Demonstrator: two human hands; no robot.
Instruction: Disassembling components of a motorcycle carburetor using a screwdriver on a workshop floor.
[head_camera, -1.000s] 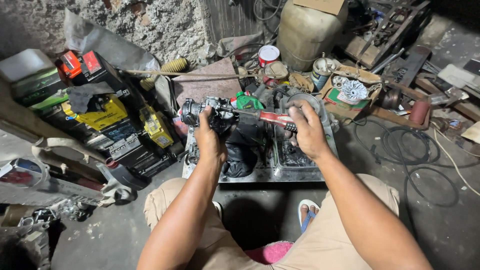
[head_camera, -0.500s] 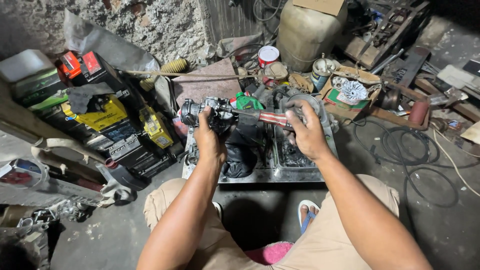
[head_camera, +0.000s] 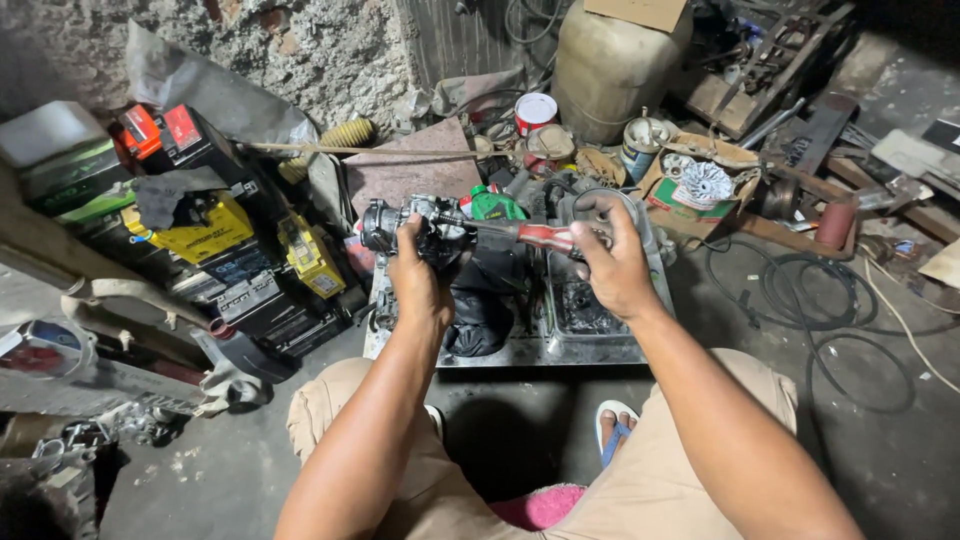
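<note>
Two hands are working over a metal tray on the floor. Left hand is gripping a small carburettor-like metal part, grip closed around it. Right hand is holding a red-handled screwdriver, its shaft pointing into the part. Versus a second ago, nothing is shifting: driving is continuing. Beyond, a beige jerrycan is standing.

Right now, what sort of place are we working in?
Likely a small, cluttered repair workshop, worked on the floor. The left hand holds a grimy metal engine part, the right hand a red-handled screwdriver, with stacked vehicle batteries against the rough wall.
</note>
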